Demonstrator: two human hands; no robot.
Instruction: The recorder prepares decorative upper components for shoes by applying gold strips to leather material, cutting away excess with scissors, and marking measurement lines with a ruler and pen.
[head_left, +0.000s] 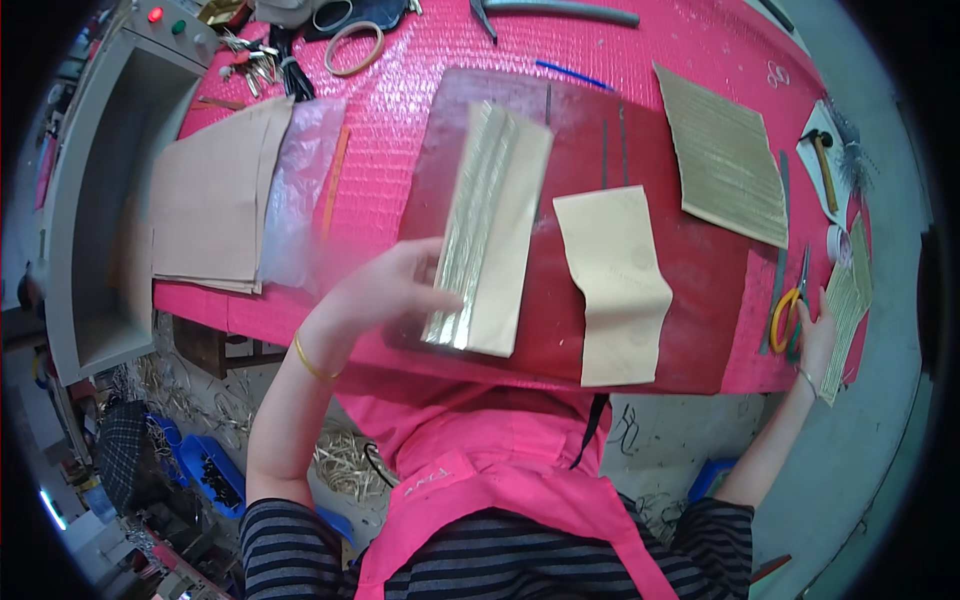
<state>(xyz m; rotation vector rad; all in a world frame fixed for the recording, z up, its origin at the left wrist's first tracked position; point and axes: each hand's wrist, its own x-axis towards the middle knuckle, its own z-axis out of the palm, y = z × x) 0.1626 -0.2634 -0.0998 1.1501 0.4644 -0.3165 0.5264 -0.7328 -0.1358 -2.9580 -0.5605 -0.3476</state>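
Observation:
My left hand (400,285) is closed on the lower left edge of a beige panel (508,240) faced with shiny gold strips, held over a dark red mat (700,300). A bare, creased beige sheet (618,290) lies just to its right on the mat. At the table's right end my right hand (818,338) reaches down, thumb and forefinger apart. It is beside scissors (787,318) with a yellow handle; a green handle shows partly under the hand. A strip-covered gold-green piece (850,305) lies right of that hand.
A larger gold-striped panel (725,155) lies at the far right. Stacked beige sheets (210,200) and clear plastic (305,200) lie left, beside a grey machine (110,200). A hammer (560,12), a tape roll (355,50) and a second hammer (824,165) rest near the table's edges.

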